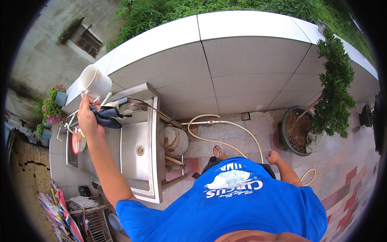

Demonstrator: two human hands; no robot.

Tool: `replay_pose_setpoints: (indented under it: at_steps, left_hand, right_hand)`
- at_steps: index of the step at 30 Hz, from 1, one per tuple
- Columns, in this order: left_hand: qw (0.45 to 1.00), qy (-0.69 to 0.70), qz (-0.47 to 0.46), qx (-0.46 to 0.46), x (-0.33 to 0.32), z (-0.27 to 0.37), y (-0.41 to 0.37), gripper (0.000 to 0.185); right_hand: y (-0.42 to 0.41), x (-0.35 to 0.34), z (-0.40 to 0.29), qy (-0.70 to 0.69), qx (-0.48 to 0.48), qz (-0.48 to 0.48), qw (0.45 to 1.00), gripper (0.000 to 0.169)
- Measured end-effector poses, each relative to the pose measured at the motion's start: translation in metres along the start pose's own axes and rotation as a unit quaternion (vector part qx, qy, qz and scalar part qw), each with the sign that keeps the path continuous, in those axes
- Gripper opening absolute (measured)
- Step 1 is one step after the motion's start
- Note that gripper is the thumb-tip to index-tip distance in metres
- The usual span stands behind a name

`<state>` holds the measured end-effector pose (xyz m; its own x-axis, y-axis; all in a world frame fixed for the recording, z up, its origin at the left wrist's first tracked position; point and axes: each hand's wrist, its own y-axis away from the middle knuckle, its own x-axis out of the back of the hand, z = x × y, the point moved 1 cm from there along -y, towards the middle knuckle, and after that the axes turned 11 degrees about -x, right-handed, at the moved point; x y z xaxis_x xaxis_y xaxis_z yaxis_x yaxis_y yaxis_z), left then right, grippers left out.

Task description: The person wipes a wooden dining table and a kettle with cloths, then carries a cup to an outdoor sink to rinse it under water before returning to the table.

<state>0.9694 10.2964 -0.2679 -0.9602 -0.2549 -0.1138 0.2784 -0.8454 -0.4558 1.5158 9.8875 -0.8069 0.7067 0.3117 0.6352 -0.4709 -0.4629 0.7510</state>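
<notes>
My left hand (90,119) is raised over the left part of a stainless steel sink (142,169). In its grip is a dark grey-blue cloth item (107,116) with a black loop hanging from it. Just beyond my fingertips is a white mug-like vessel (96,81) with a handle, tilted towards me in view. Whether my fingers touch that handle I cannot tell. My right hand (273,158) hangs by my right side, fingers curled, with nothing visible in it. White pipes (72,122) and a red-rimmed basin (78,141) lie left of my left hand.
A tiled wall (251,60) runs behind the sink. A cream hose (242,130) curls across the paving beside a rusty white bucket (175,140). To the right stands a potted shrub (334,87). Flowers (53,106) grow at far left, above a slatted rack (93,222).
</notes>
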Motion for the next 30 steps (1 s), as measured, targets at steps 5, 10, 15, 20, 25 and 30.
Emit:
replay_pose_setpoints:
  at_steps: [5,10,15,20,25,30]
  left_hand:
    - [1.000,-0.015,-0.025,-0.002,-0.049,-0.026,-0.087,0.032]
    - [0.990,-0.106,-0.089,-0.036,-0.099,-0.061,-0.166,0.034]
    - [0.932,-0.299,-0.156,-0.135,-0.200,-0.077,-0.216,0.043]
    - [0.783,-0.546,-0.218,-0.203,-0.283,-0.089,-0.272,0.043]
    - [0.637,-0.673,-0.274,-0.257,-0.422,-0.124,-0.307,0.039]
    - [0.449,-0.741,-0.307,-0.394,-0.490,-0.195,-0.316,0.028]
  right_hand:
    - [-0.027,0.011,0.005,-0.021,-0.004,0.038,0.999,0.026]
    - [-0.046,0.020,-0.025,-0.079,-0.025,0.044,0.996,0.026]
    - [-0.054,0.045,-0.079,-0.016,0.034,0.026,0.999,0.028]
    - [-0.134,0.072,-0.123,0.020,0.052,-0.020,0.998,0.031]
    - [-0.217,0.093,-0.145,-0.143,0.049,0.046,0.987,0.026]
    - [-0.229,0.143,-0.172,-0.051,0.115,0.060,0.990,0.029]
